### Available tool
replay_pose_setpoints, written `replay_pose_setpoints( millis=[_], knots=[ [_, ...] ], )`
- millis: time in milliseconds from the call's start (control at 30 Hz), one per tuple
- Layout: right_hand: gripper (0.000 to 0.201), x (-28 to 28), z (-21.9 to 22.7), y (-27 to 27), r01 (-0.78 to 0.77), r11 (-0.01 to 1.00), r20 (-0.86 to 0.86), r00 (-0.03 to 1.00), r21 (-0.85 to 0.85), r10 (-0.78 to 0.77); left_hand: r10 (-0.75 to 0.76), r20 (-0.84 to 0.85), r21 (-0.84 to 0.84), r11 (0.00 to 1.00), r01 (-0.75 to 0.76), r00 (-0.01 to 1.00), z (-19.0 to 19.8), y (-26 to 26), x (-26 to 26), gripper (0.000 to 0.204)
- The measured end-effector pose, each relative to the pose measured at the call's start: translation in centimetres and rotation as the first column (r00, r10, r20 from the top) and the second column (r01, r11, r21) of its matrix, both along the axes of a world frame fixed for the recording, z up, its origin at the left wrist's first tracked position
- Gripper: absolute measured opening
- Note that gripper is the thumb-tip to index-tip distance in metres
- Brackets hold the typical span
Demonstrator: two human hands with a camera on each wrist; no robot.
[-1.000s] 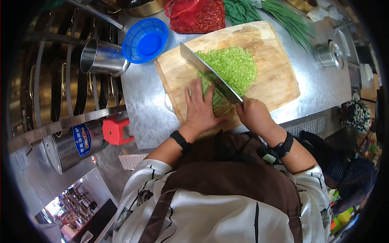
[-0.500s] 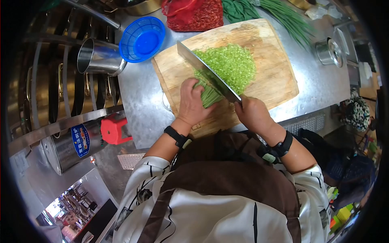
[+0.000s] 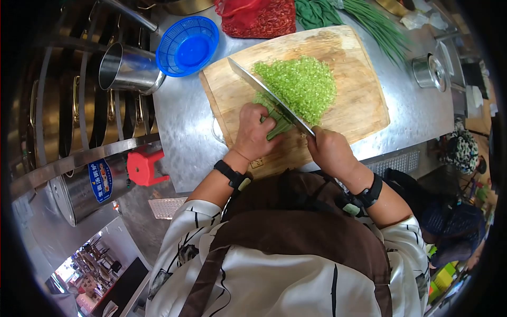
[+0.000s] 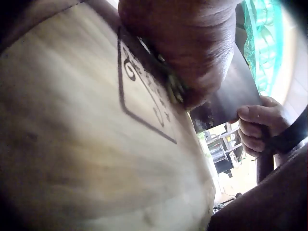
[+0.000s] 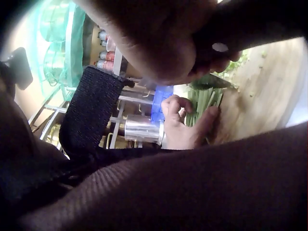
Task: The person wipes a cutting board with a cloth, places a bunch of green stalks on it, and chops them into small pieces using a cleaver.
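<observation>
A wooden board [image 3: 364,87] carries a heap of finely chopped green pieces [image 3: 303,84]. My right hand [image 3: 334,153] grips the dark handle of a wide cleaver [image 3: 272,95], whose blade lies slantwise between the heap and a bundle of green stalks [image 3: 279,126]. Bent fingers of my left hand [image 3: 253,132] hold that bundle on the board, close beside the blade. In the right wrist view the left hand [image 5: 185,125] has fingers and thumb around the stalks [image 5: 204,103]. The left wrist view shows the right hand [image 4: 262,125] at the handle, behind the blade [image 4: 226,96].
A blue basket [image 3: 189,47] and a metal container [image 3: 129,68] stand left of the board. Behind it lie a red bag [image 3: 259,18], green cloth [image 3: 317,13] and long green stalks [image 3: 377,29]. A lidded metal pot [image 3: 429,72] stands at the right.
The left hand's fingers, spread over the stalks a second ago, have bent around the bundle. The right hand still holds the cleaver in nearly the same place.
</observation>
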State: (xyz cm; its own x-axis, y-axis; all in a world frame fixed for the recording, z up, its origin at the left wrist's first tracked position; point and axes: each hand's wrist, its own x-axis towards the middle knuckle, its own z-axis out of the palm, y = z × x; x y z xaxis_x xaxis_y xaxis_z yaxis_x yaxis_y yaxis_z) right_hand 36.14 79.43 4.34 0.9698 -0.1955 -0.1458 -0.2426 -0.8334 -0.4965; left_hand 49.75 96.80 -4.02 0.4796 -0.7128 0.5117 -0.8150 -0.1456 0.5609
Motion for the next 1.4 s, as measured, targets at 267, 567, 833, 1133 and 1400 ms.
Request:
replay_pose_setpoints(
  millis=[267, 567, 833, 1133, 1400],
  knots=[
    [0.019, -0.1, 0.1, 0.4, -0.004, 1.000, 0.007, 1.000, -0.024, 0.004, -0.045, -0.109, 0.028, 0.998, 0.049, 0.993, -0.3, 0.5, 0.2, 0.033],
    [0.016, -0.4, 0.4, 1.0, -0.050, 0.993, 0.018, 0.998, -0.106, 0.052, 0.015, -0.192, 0.032, 0.999, -0.009, 0.981, -0.4, 0.3, -0.3, 0.029],
    [0.016, -0.9, 2.8, 0.8, 0.023, 0.996, -0.026, 0.999, -0.088, -0.026, 0.002, -0.194, 0.028, 1.000, 0.004, 0.981, 0.0, 0.4, 0.1, 0.029],
    [0.015, -0.4, 1.4, 0.1, -0.111, 0.984, -0.005, 0.994, -0.139, 0.111, 0.025, -0.126, 0.051, 0.999, -0.018, 0.992, 0.4, 0.5, 0.1, 0.028],
    [0.016, -0.2, 1.7, -0.3, -0.097, 0.986, -0.035, 0.995, -0.135, 0.093, 0.015, -0.214, -0.019, 1.000, -0.019, 0.977, -0.7, 0.3, 0.0, 0.032]
  ],
)
